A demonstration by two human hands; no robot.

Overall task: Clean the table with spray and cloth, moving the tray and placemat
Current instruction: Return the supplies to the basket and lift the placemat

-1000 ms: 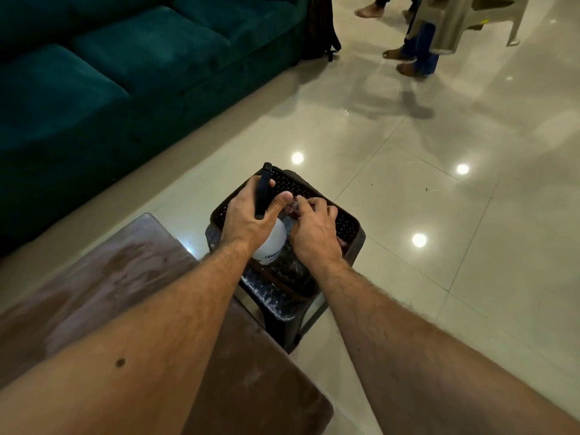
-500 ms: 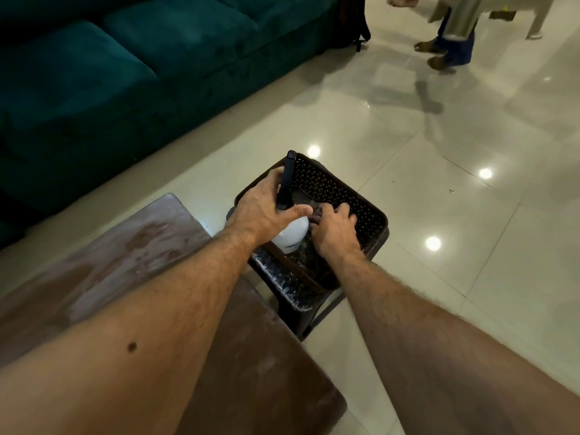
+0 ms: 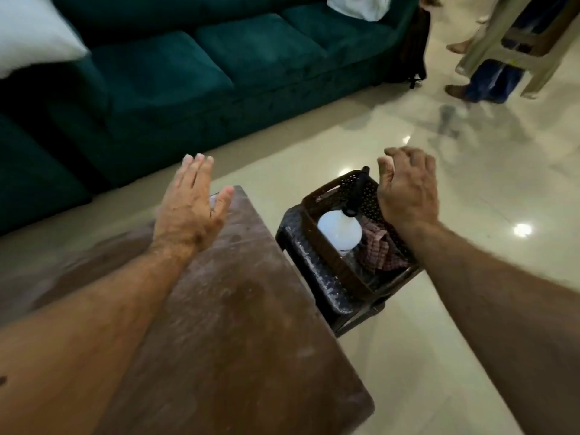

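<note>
Left hand (image 3: 188, 211): fingers straight, together, holding nothing, above bench (image 3: 244, 324)
Right hand (image 3: 408, 189): fingers loosely curled, empty, over basket (image 3: 326, 196)
Spray bottle (image 3: 339, 230): in basket, beside checked cloth (image 3: 378, 252)

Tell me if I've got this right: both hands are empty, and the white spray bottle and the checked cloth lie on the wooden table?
Not quite. The head view shows the spray bottle and the cloth in the dark basket beside the table, not on it. The rest holds: the left hand and right hand are both empty.
</note>
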